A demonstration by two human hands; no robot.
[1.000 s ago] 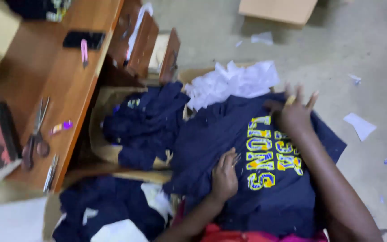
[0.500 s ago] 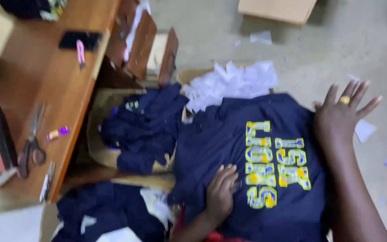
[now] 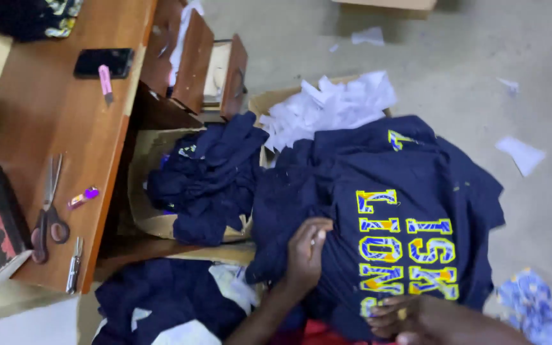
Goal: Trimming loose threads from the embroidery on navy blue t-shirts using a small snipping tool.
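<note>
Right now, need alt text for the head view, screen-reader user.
A person's left hand and right hand press on a navy shirt with yellow lettering, spread over a cardboard box of more navy cloth. White paper scraps lie behind it; a wooden desk at left holds scissors and a phone.

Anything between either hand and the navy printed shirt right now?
Nothing visible. The left hand rests flat on the navy shirt, beside the yellow lettering, and the right hand touches its near edge. The white paper scraps lie beyond the shirt.
</note>
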